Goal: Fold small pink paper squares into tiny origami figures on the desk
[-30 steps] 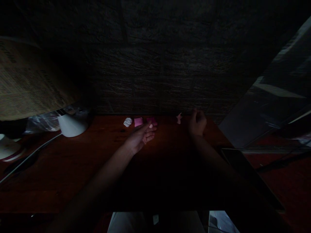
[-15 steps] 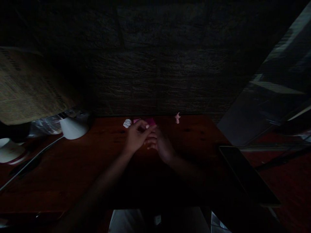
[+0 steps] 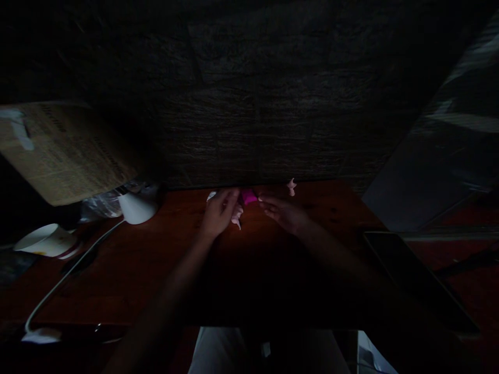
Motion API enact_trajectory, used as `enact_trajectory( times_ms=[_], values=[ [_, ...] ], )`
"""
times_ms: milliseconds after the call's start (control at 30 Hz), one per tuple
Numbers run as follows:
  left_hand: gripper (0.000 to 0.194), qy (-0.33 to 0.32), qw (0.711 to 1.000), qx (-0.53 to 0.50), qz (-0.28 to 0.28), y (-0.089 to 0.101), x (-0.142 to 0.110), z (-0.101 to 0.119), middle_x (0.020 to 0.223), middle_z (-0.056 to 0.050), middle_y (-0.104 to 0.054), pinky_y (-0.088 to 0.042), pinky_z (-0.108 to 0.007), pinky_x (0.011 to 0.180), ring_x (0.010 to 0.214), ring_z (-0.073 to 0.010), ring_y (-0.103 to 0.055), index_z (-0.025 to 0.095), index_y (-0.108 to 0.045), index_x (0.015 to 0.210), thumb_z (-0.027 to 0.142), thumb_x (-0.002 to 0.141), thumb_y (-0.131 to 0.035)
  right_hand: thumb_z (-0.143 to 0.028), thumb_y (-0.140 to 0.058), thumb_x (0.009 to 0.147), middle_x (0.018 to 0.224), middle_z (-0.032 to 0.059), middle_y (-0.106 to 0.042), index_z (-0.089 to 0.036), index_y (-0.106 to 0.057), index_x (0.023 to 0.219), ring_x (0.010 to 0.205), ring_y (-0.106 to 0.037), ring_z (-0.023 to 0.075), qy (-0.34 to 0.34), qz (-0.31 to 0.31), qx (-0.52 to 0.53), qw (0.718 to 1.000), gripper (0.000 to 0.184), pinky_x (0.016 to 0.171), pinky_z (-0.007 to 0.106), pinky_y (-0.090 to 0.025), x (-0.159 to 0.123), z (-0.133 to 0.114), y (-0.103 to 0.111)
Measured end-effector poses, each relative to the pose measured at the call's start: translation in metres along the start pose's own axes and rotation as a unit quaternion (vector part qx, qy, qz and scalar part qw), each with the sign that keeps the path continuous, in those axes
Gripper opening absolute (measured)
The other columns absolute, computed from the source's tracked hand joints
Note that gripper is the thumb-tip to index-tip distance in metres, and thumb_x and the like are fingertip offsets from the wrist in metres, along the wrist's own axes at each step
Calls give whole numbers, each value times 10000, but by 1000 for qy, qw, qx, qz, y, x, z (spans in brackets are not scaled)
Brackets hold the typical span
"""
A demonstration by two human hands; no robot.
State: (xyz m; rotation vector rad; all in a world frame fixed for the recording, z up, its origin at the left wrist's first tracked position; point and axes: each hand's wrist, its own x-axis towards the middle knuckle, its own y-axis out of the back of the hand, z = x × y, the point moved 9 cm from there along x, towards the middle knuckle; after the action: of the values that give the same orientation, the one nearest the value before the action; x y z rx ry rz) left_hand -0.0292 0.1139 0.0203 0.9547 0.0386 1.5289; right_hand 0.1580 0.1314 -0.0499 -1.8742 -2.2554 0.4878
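A small magenta piece (image 3: 248, 196), perhaps paper or cloth, is between my two hands near the back of the wooden table. My left hand (image 3: 217, 212) is closed, with its bent fingers at the piece's left side. At its right edge are the gathered fingertips of my right hand (image 3: 286, 214). A pale pink twisted piece (image 3: 237, 214) with a pointed tail lies close by my left thumb, partly covered. Another pale pink twisted piece (image 3: 292, 187) stands by the wall, beyond my right hand. Mostly hidden behind my left hand is a crumpled white scrap (image 3: 211, 196).
On the left are a white cone-shaped object (image 3: 136, 208) with a cable (image 3: 70, 267), a paper cup (image 3: 47, 240) and a brown printed bag (image 3: 74, 156). A dark flat device (image 3: 413, 275) lies along the right edge. Behind rises a dark wall (image 3: 249, 114). The room is dim.
My hands were together over the magenta piece; now they are apart, one on each side of it. The pale pink piece beside my left hand has come into view. The camera has shifted slightly.
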Motion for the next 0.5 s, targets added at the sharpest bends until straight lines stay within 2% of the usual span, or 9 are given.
enact_trajectory(
  times_ms=[67, 100, 133, 233, 333, 500],
  values=[
    [424, 71, 995, 64, 20, 17, 3, -20, 994, -94, -812, -547, -336, 844, 909, -248, -743, 178, -775, 1074, 497, 1006, -503, -323, -809, 780, 997, 53, -805, -255, -790, 951, 965, -737, 231, 58, 15, -131, 990, 185, 870, 389, -583, 6, -11, 14],
    [401, 97, 990, 99, 9, 20, 4, -28, 951, -95, -811, -539, -337, 819, 868, -251, -741, 177, -780, 1015, 483, 987, -522, -294, -793, 787, 981, 60, -806, -245, -791, 944, 950, -744, 243, 97, 17, -222, 970, 164, 868, 406, -588, 8, -18, 17],
    [363, 105, 986, 123, -27, 17, 5, -33, 951, -95, -810, -530, -335, 824, 869, -251, -741, 182, -781, 975, 445, 973, -531, -250, -778, 784, 986, 63, -807, -235, -787, 913, 954, -750, 249, 142, 14, -300, 943, 131, 892, 419, -587, 9, -24, 17],
    [321, 104, 976, 158, -108, 4, 2, -38, 969, -85, -806, -514, -327, 805, 892, -255, -734, 212, -783, 913, 456, 930, -575, -106, -746, 735, 1001, 68, -808, -217, -776, 852, 964, -755, 255, 172, 0, -349, 921, 164, 951, 433, -570, 12, -23, 20],
    [372, 119, 963, 170, -171, -13, -6, -38, 938, -81, -791, -495, -331, 751, 889, -264, -720, 234, -786, 929, 540, 927, -574, -42, -719, 712, 957, 42, -811, -223, -780, 896, 901, -762, 231, 174, -28, -365, 914, 266, 901, 398, -585, 14, -16, 15],
    [350, 165, 947, 210, -179, -15, -11, -38, 1028, -102, -777, -495, -362, 760, 946, -301, -706, 253, -782, 1046, 526, 892, -628, -38, -731, 713, 927, 18, -814, -233, -779, 988, 870, -770, 208, 173, -59, -389, 903, 341, 842, 348, -597, 15, -6, 11]
  ],
)
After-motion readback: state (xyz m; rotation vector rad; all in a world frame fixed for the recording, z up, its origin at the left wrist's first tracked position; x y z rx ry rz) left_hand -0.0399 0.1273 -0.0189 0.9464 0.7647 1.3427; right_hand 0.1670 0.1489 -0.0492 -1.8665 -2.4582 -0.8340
